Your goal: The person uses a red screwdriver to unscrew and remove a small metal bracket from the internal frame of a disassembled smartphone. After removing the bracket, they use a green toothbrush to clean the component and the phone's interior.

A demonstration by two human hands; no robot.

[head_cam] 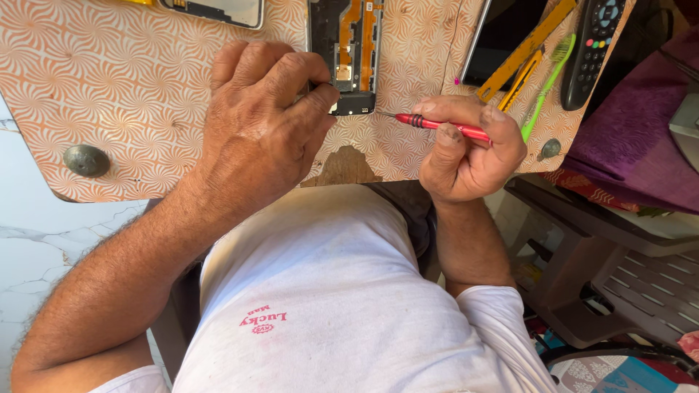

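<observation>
Two hands work on an opened phone at a patterned tabletop.

The left hand (258,120) pinches the near end of the black opened phone body with orange internal strips (348,51); the right hand (466,149) grips a slim red metal screwdriver (443,126), tip just beside the phone, on the orange swirl-patterned table (131,80).

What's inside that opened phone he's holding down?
Inside the opened phone show orange strips and a small gold part. The left hand covers its lower left corner; its top is out of frame.

Glossy red plastic screwdriver (444,126), worn patterned laminate table (138,80) chipped to bare wood, white cloth shirt (320,291)
</observation>
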